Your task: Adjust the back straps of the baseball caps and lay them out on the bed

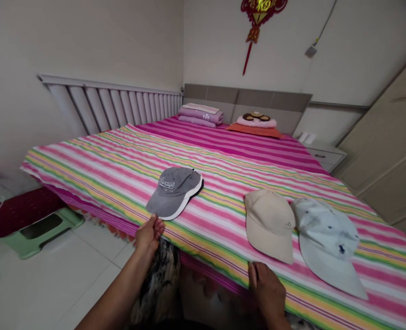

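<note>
A grey baseball cap (175, 183) with white lettering lies on the striped sheet (219, 224), with a white brim edge and a dark edge showing beneath it. My left hand (149, 234) is closed, thumb and fingers pinched at the tip of the grey brim. At the sheet's front edge rests my right hand (268, 289), its fingers curled in; what they hold, if anything, is hidden. Just beyond it lies a beige cap (269, 222). A pale blue cap (326, 238) with a small dark emblem sits to its right, against the beige one.
Folded purple bedding (201, 115) and a pink bundle on an orange cloth (256, 133) lie by the headboard (251, 101). A white radiator (113, 103) lines the left wall. A green stool (37, 233) stands on the floor at left, a nightstand (325, 156) at right.
</note>
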{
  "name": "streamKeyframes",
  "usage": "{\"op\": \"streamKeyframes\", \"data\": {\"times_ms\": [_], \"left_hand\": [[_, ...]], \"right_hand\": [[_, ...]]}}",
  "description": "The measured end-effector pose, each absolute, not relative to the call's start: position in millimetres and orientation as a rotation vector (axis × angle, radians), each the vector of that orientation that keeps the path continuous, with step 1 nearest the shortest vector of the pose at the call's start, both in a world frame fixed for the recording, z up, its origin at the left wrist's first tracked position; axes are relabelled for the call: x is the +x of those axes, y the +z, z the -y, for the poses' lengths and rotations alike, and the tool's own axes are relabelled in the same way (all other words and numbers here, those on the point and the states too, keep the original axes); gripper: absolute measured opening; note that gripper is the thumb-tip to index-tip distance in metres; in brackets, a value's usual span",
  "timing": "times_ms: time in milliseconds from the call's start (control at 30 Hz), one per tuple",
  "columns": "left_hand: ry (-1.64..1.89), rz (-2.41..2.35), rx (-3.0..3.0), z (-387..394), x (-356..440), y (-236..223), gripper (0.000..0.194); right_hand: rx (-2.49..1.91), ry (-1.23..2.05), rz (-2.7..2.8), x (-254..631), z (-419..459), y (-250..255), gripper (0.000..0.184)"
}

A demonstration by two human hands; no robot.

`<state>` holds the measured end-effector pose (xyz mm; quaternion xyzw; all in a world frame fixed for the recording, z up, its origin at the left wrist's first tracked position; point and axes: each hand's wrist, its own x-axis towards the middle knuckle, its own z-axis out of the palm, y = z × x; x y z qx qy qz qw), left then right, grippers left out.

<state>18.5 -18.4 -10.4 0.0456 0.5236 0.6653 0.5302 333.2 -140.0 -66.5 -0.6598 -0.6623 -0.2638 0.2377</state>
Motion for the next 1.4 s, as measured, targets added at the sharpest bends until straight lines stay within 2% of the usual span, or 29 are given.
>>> {"op": "streamKeyframes", "data": {"times_ms": [367,600,733,833,933,1033,1133,1200,1267,1333,1400], "left_hand": [[1.622,-1.128,0.064,9,15,9,0.007],[1.554,-0.970,0.053,-5,15,30,0.017],[1.568,-0.777,0.121,-15,18,50,0.017],[1.588,-0.577,0.257,-13,25,58,0.013],[1.529,-0.495,0.403,3,42,50,0.022],[1.312,-0.435,0.453,38,69,23,0.036],[0.977,-0.385,0.425,82,99,-17,0.029],[0.814,-0.370,0.403,108,112,-42,0.034],[0.666,-0.373,0.337,124,117,-61,0.028],[0.574,-0.350,0.289,127,112,-70,0.022],[0.576,-0.317,0.268,119,104,-69,0.025]], "right_hand": [[-1.781,-0.699,1.806,334,140,-71,0.030],[-1.781,-0.685,1.823,337,141,-76,0.030],[-1.826,-0.574,1.813,337,141,-80,0.031],[-1.946,-0.312,1.734,335,140,-72,0.031],[-1.982,0.240,1.572,327,136,-51,0.032],[-1.541,0.959,1.327,312,130,-23,0.036],[-0.970,1.494,0.914,294,122,-1,0.049],[-0.790,1.582,0.660,285,117,7,0.046],[-0.762,1.561,0.470,280,112,8,0.035],[-0.778,1.547,0.354,280,109,5,0.027],[-0.774,1.573,0.303,284,109,2,0.026]]}}
